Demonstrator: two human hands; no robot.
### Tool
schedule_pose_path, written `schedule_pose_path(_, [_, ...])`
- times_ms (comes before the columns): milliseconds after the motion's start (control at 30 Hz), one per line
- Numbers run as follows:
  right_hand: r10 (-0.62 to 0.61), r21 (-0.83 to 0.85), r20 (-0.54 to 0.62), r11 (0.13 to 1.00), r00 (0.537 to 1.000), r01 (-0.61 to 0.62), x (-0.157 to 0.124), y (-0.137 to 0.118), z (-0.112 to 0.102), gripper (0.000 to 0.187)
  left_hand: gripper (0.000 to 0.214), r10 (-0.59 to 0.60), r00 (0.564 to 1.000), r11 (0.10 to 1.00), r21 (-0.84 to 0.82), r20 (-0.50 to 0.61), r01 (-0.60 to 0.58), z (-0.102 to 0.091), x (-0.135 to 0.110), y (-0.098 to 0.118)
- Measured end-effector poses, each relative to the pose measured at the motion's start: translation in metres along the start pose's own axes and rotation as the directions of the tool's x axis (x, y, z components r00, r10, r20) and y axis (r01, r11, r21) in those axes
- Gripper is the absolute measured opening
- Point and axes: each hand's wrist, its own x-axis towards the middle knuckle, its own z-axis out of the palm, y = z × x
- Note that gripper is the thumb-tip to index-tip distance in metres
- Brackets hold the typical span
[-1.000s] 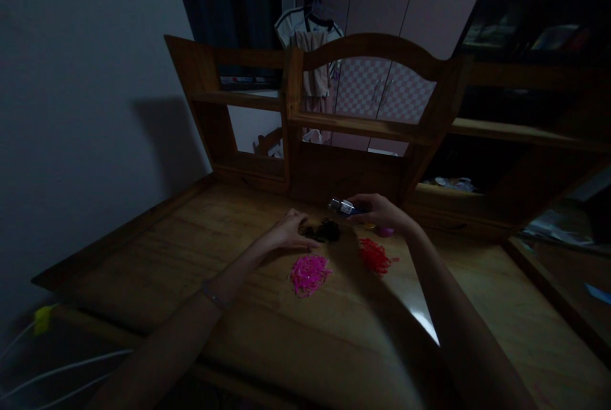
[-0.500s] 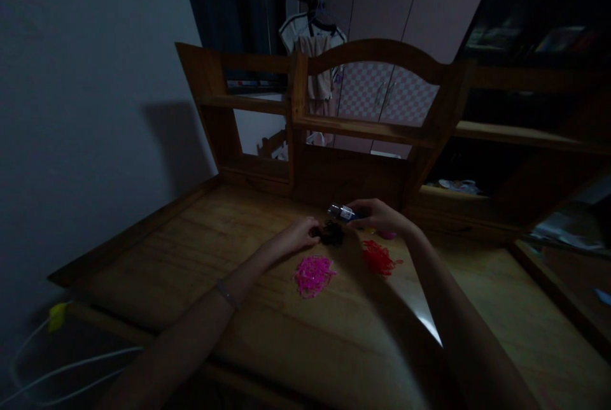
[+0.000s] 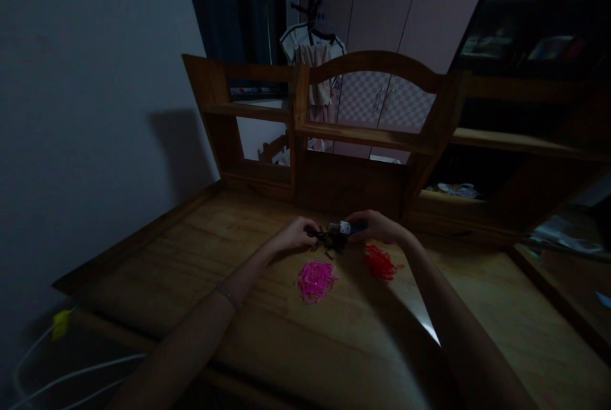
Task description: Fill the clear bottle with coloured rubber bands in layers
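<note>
My right hand (image 3: 375, 226) holds a small dark cylindrical bottle (image 3: 344, 228) with a white label and a clear end. The clear end points left, at a pile of thin black bands (image 3: 329, 244) on the wooden desk. On the pile's left side, my left hand (image 3: 301, 233) has its fingers closed around some of the black strands. A pile of bright pink bands (image 3: 317, 281) lies nearer to me, below the black one. To the right, under my right wrist, is a pile of red bands (image 3: 380, 262). Dim light blurs the fine detail.
A wooden shelf unit (image 3: 363, 135) rises along the desk's far edge. A pale wall (image 3: 105, 111) borders the left side. White cables with a yellow tag (image 3: 60, 325) hang at the near left edge. Clothes (image 3: 312, 56) hang on a stand behind the shelves.
My right hand has lowered the bottle, bringing its clear end down to the black bands. The black pile looks more spread out. The whole view has shifted slightly.
</note>
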Motion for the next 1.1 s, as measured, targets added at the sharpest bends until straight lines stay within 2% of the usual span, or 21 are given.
schedule_pose_path(133, [0.007,-0.058,0.008,0.998,1.0,-0.007,0.002,-0.002,0.001,0.047,0.024,-0.062,0.998,0.988,-0.145,-0.028,0.057,-0.004,0.0,0.003])
schedule_pose_path(267, [0.006,-0.055,-0.002,0.998,1.0,-0.006,0.003,-0.005,0.003,0.048,0.029,-0.125,0.991,0.975,-0.189,-0.052,0.113,-0.005,-0.003,0.009])
schedule_pose_path(500, [0.006,-0.067,-0.003,0.998,1.0,-0.007,0.008,-0.009,0.013,0.049,0.026,-0.076,0.995,0.986,-0.153,-0.069,0.065,-0.007,-0.001,0.007])
schedule_pose_path(700, [-0.028,-0.086,-0.018,0.996,0.999,0.026,0.011,-0.014,0.02,0.048,0.022,0.017,0.997,0.995,-0.092,-0.075,-0.024,-0.005,0.004,0.003])
schedule_pose_path(967, [-0.051,-0.06,-0.099,0.997,0.994,0.045,0.014,-0.013,0.025,0.05,0.027,0.017,0.964,0.999,-0.032,-0.265,-0.026,-0.005,0.006,0.011])
schedule_pose_path(1100, [-0.066,-0.023,-0.118,0.998,0.991,0.064,0.014,-0.013,0.025,0.047,0.032,0.083,0.931,0.993,-0.049,-0.355,-0.107,-0.007,0.011,0.01])
